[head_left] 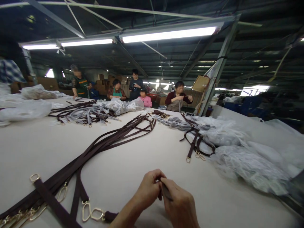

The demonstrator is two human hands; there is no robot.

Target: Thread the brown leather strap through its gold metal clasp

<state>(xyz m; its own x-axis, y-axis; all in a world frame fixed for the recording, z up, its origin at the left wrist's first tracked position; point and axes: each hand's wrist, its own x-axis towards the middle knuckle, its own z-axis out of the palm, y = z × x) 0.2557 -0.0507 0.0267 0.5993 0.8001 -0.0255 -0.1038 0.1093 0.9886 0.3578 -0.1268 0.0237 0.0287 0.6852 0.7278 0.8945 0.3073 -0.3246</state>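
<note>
My left hand [148, 188] and my right hand [180, 205] meet low in the middle of the view, above a pale work table [123, 164]. Together they pinch a short dark strap piece [165, 191] between the fingers; most of it is hidden by the hands. To the left, a long bundle of dark brown straps [102, 144] runs across the table, ending in gold metal rings and clasps [90, 212] near the front edge.
Piles of clear plastic bags [247, 161] fill the right side. More straps with gold clips [194, 145] and grey straps [87, 114] lie further back. Several people stand or sit at the table's far end [177, 96]. A steel post [213, 82] rises at the right.
</note>
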